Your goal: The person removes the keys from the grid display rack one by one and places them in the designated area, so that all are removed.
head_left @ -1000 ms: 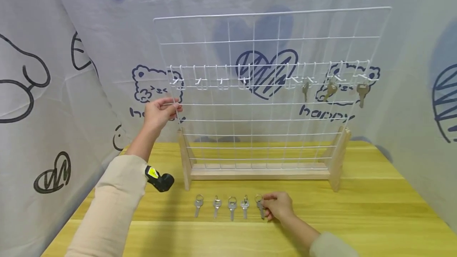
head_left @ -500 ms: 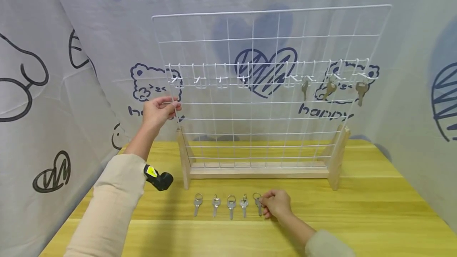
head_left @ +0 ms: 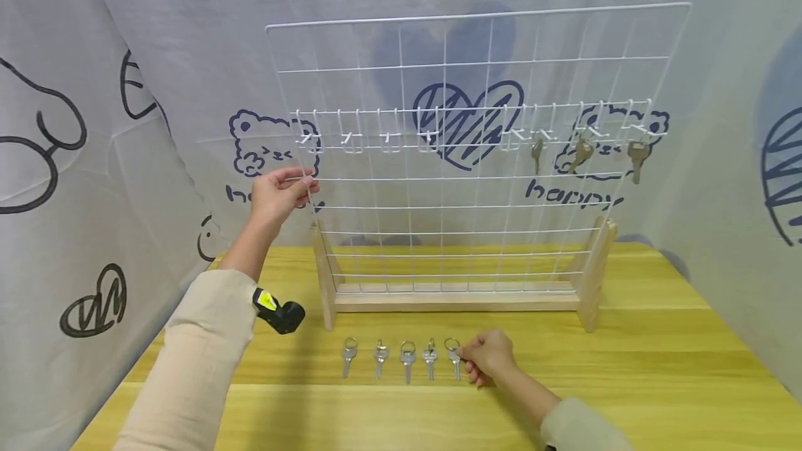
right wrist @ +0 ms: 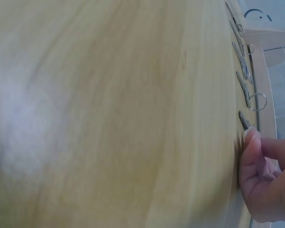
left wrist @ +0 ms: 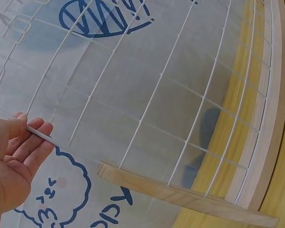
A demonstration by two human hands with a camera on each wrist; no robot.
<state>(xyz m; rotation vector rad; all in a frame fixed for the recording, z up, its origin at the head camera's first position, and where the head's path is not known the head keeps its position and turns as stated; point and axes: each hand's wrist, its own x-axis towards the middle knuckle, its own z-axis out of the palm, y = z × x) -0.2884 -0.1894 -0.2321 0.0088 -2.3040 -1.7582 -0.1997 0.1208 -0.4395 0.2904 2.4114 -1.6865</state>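
Observation:
My left hand (head_left: 280,197) pinches the left edge wire of a white wire grid rack (head_left: 409,207) between thumb and fingers; the left wrist view shows this edge wire crossing the fingers. Low on the table, my right hand (head_left: 491,357) pinches the head of the rightmost key (head_left: 454,365) with thumb and forefinger. In the right wrist view the fingertips cover most of this key (right wrist: 243,119). Several more silver keys with rings, among them the leftmost key (head_left: 348,356), lie in a row to its left.
White hooks (head_left: 428,138) run across the grid. Three keys, including a far-right key (head_left: 638,156), hang from hooks on the right side. The rack's wooden base (head_left: 457,303) stands on the yellow table (head_left: 664,367), behind the row. A patterned curtain (head_left: 188,40) surrounds it.
The right hand stays at the rightmost key, whose shaft has swung slightly to stand straighter. The left hand keeps its hold on the rack. The head view has shifted a little.

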